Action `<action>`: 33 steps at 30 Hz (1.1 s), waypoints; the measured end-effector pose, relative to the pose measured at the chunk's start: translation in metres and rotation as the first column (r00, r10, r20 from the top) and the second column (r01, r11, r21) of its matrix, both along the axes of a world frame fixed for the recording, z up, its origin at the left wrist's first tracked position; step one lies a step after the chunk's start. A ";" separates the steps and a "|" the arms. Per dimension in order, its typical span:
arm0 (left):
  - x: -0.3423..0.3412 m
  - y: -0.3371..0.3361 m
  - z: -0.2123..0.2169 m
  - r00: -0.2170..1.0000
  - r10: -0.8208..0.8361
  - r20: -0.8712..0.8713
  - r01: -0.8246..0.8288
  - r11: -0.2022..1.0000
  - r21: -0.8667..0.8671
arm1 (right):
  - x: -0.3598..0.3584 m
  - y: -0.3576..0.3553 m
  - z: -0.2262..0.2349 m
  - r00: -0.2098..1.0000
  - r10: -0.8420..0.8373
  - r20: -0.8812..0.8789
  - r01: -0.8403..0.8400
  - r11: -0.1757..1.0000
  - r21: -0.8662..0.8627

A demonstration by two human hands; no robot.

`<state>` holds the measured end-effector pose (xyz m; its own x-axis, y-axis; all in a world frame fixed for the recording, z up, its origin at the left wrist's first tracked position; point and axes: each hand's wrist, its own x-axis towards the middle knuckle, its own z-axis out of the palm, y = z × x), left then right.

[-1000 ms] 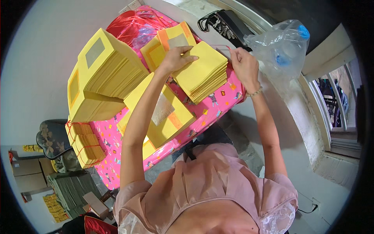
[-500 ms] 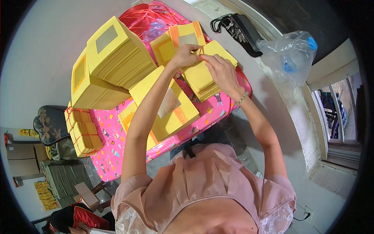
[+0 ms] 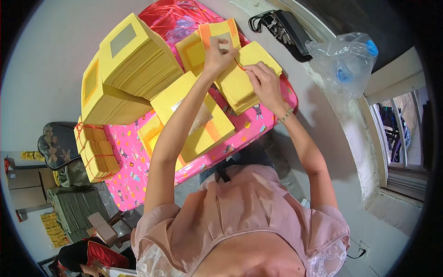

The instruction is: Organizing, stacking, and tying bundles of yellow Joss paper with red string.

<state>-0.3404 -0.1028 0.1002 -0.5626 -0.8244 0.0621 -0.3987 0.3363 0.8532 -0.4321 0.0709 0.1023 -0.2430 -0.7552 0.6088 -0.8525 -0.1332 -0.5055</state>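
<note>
Our left hand [image 3: 219,57] and right hand [image 3: 265,84] near each other, arms [image 3: 183,117] extended forward.
Both elbows bend, forearms slanting inward; our left fingers curl, blurred, their grip unclear, while our right thumb and forefinger pinch together.

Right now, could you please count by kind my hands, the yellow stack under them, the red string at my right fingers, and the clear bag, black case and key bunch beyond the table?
Hands: 2 (left hand, right hand)
Yellow stack: 1
Red string: 1
Clear bag: 1
Black case: 1
Key bunch: 1
Total: 7
</note>
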 end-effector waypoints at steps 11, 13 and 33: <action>0.005 -0.006 0.005 0.995 -0.102 -0.007 0.100 0.988 -0.116 | 0.017 0.043 -0.020 0.980 -0.108 0.166 0.138 0.975 -0.177; 0.005 -0.004 0.006 0.993 -0.118 -0.007 0.115 0.981 -0.159 | 0.022 0.054 -0.026 0.972 -0.167 0.166 0.193 0.969 -0.153; 0.005 0.014 0.014 0.987 -0.117 0.113 0.158 0.850 -0.503 | 0.052 0.060 -0.041 -0.374 0.218 0.902 0.155 0.973 -0.171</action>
